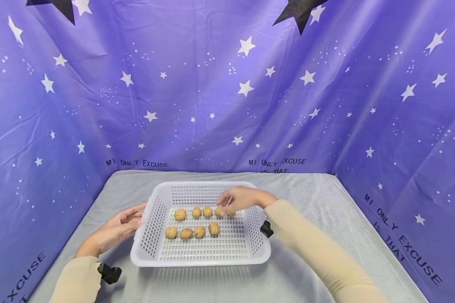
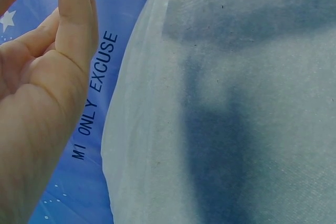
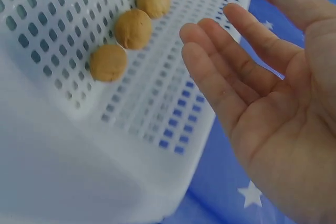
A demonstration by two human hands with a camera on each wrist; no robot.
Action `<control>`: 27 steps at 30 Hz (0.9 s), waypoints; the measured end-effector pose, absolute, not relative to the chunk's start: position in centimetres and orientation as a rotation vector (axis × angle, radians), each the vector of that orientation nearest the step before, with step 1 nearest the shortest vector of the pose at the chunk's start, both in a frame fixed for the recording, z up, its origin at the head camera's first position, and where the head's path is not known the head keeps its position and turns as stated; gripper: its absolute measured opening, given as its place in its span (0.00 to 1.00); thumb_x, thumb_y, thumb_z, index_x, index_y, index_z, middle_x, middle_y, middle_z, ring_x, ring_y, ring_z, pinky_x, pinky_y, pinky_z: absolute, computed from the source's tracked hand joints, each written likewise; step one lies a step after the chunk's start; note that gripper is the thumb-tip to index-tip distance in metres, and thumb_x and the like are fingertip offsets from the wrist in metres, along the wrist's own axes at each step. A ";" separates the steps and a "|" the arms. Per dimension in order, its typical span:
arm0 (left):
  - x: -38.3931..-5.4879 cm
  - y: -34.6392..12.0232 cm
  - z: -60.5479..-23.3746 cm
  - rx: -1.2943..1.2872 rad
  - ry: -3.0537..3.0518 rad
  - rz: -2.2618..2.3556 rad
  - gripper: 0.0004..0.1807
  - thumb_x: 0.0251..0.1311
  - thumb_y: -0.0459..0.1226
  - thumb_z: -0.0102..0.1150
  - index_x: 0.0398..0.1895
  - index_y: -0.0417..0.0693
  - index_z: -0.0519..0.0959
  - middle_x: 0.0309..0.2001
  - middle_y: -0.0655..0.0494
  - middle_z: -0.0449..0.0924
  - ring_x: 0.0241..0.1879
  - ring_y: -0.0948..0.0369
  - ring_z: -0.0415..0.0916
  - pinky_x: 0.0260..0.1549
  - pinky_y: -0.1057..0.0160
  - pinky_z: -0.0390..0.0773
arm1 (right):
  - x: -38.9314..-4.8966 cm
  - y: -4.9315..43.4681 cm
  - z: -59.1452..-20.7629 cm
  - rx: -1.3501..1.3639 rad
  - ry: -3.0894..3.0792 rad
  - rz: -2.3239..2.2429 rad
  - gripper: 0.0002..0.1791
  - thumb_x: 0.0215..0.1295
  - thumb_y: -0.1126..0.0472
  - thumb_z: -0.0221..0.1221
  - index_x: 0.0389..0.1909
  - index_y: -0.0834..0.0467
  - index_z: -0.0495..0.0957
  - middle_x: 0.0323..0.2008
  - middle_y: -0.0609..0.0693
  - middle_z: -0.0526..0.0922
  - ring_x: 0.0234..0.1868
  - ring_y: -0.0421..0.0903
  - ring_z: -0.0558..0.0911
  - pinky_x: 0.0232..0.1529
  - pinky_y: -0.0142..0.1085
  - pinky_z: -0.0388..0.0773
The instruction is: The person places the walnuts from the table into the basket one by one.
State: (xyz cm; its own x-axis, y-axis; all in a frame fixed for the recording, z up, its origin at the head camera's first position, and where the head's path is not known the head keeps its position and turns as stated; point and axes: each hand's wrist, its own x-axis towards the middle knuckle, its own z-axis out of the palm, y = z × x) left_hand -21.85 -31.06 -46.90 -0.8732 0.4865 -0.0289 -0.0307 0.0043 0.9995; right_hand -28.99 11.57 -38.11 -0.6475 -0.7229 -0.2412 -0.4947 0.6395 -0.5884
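A white perforated plastic basket (image 1: 212, 264) holds several walnuts (image 1: 186, 234) in two rows. At its left side, my left hand (image 1: 115, 231) has its fingertips and thumb against the outer rim; the left wrist view shows these fingers (image 2: 73, 24) extended up toward the basket. My right hand (image 1: 244, 198) reaches over the back row, thumb tip overlapping a walnut (image 1: 218, 210) in the head view, with a gap between thumb and forefinger. Its loosely spread fingers (image 3: 215, 82) lie beside other walnuts (image 3: 133, 28) in the right wrist view, where the thumb is hidden.
A grey cloth (image 1: 307, 198) covers the table under the basket. Purple fabric (image 1: 197, 84) with white stars hangs behind and on both sides. Black wrist mounts (image 1: 110, 273) sit on both sleeves, the right one close to the basket's right rim.
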 end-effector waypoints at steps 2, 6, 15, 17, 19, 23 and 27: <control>-21.8 -31.0 -46.9 0.466 1.922 1.931 0.35 0.73 0.27 0.48 0.78 0.33 0.46 0.62 0.45 0.69 0.56 0.58 0.76 0.55 0.58 0.79 | -29.1 12.4 -37.9 -0.954 2.407 -0.689 0.25 0.62 0.50 0.69 0.58 0.56 0.80 0.51 0.50 0.83 0.52 0.43 0.80 0.56 0.41 0.76; -21.8 -31.1 -46.9 0.462 1.928 1.929 0.35 0.73 0.27 0.48 0.78 0.33 0.46 0.61 0.45 0.69 0.56 0.59 0.76 0.55 0.58 0.78 | -28.9 14.3 -37.7 -0.942 2.419 -0.749 0.27 0.62 0.50 0.69 0.59 0.57 0.79 0.53 0.51 0.83 0.53 0.44 0.81 0.58 0.42 0.76; -21.8 -31.2 -47.0 0.460 1.949 1.917 0.35 0.74 0.28 0.48 0.78 0.33 0.46 0.61 0.45 0.69 0.56 0.58 0.75 0.54 0.58 0.79 | -27.6 19.1 -37.3 -0.956 2.498 -0.864 0.22 0.66 0.53 0.66 0.57 0.59 0.80 0.53 0.54 0.83 0.52 0.48 0.82 0.56 0.43 0.78; -21.7 -31.2 -46.9 0.462 1.946 1.918 0.35 0.74 0.28 0.48 0.78 0.33 0.46 0.61 0.44 0.69 0.56 0.58 0.76 0.55 0.58 0.79 | -27.4 20.3 -37.5 -0.946 2.526 -0.883 0.22 0.66 0.52 0.66 0.57 0.59 0.80 0.53 0.54 0.83 0.51 0.48 0.83 0.55 0.44 0.79; -21.7 -31.1 -46.9 0.463 1.940 1.923 0.35 0.74 0.28 0.48 0.78 0.33 0.46 0.62 0.44 0.69 0.56 0.58 0.76 0.55 0.58 0.78 | -27.2 21.5 -37.7 -0.937 2.547 -0.911 0.23 0.66 0.52 0.66 0.57 0.60 0.80 0.52 0.55 0.83 0.51 0.49 0.83 0.54 0.44 0.79; -21.7 -31.0 -46.9 0.458 1.938 1.935 0.35 0.73 0.27 0.48 0.78 0.32 0.47 0.62 0.44 0.69 0.56 0.58 0.76 0.55 0.59 0.78 | -26.7 23.6 -38.1 -0.894 2.563 -0.978 0.23 0.67 0.52 0.66 0.57 0.62 0.80 0.52 0.56 0.83 0.50 0.51 0.83 0.54 0.44 0.80; -21.8 -31.0 -46.9 0.444 1.945 1.931 0.35 0.73 0.27 0.49 0.78 0.33 0.47 0.62 0.44 0.68 0.56 0.59 0.76 0.55 0.59 0.78 | -26.4 25.6 -38.7 -0.829 2.569 -1.018 0.22 0.67 0.52 0.65 0.57 0.60 0.80 0.52 0.57 0.83 0.51 0.51 0.83 0.52 0.42 0.80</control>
